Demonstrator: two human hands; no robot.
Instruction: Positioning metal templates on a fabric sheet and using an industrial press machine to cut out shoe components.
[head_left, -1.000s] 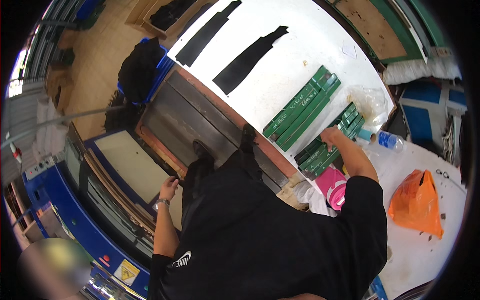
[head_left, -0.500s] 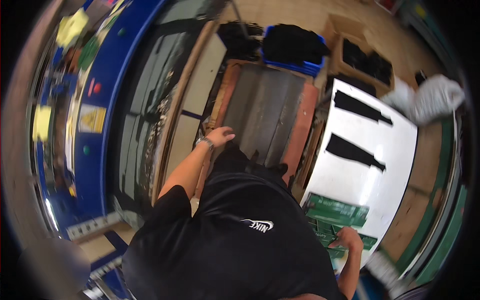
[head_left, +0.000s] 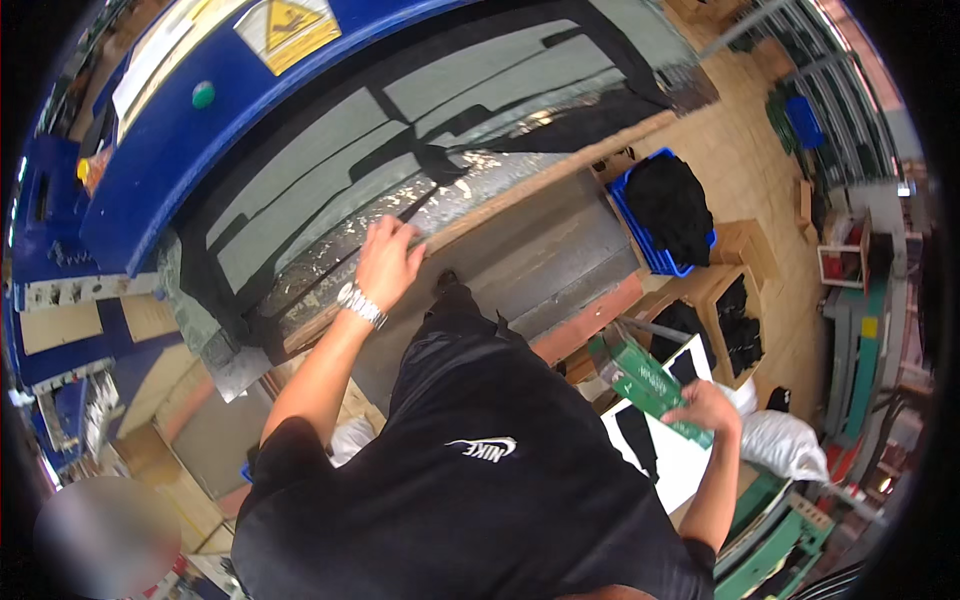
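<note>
A green cutting die (head_left: 640, 378), long and narrow with white markings, is in my right hand (head_left: 708, 410), whose fingers close around its near end. The die is tilted above a white board (head_left: 680, 487), where a black cut piece (head_left: 637, 437) lies. My left hand (head_left: 390, 262), with a metal watch at the wrist, is at the front edge of the press bed (head_left: 440, 205). Its fingers are stretched out and hold nothing that I can see. Behind them, black fabric (head_left: 400, 108) with cut-out openings lies across the bed.
The blue press beam (head_left: 170, 185) with a yellow warning sign (head_left: 287, 30) stands behind the bed. A blue crate (head_left: 640, 235) of black fabric and a cardboard box (head_left: 715, 310) sit on the floor at right. A white sack (head_left: 780, 440) lies nearby.
My view has turned left toward the press. My right hand has lifted the green die off the white board. My left hand has moved to the press bed's edge.
</note>
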